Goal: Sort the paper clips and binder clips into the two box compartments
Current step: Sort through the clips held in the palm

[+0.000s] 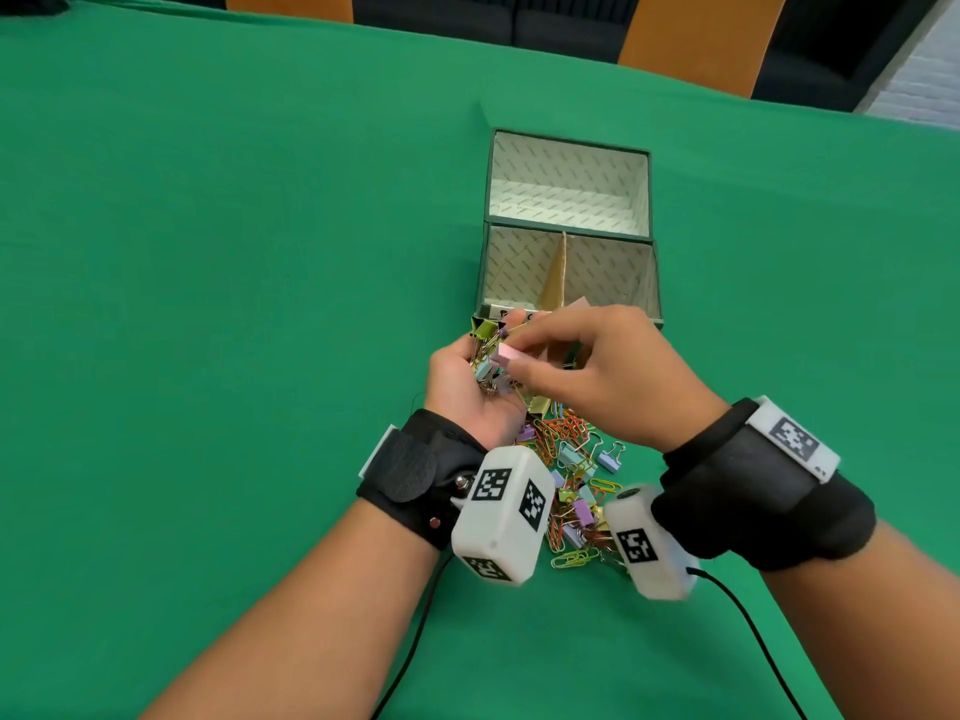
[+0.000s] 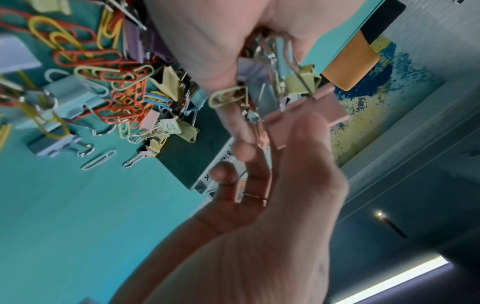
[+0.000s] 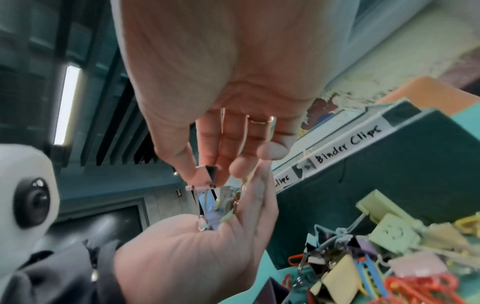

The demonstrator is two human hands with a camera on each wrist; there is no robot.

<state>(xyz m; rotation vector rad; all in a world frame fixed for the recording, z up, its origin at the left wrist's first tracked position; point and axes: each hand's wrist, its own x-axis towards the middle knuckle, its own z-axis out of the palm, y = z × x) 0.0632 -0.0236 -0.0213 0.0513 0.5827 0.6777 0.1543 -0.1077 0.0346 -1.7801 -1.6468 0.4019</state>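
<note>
A bunch of binder clips (image 1: 488,356) was cupped in the left hand (image 1: 467,387), palm up, fingers curled around them, just in front of the box (image 1: 655,283). A pink binder clip (image 1: 511,353) was pinched between thumb and fingertips of the right hand (image 1: 597,376), right above that bunch. A mixed pile of paper clips (image 1: 563,433) and binder clips was left on the green tablecloth (image 1: 208,304), nearer than the box, below both hands. Both compartments, split by a cardboard divider (image 1: 558,272), were seen bare where visible.

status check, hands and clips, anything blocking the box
Left hand cupping a handful of clips. Right hand pinching a pink binder clip there. Box compartments open; mixed pile on table.
</note>
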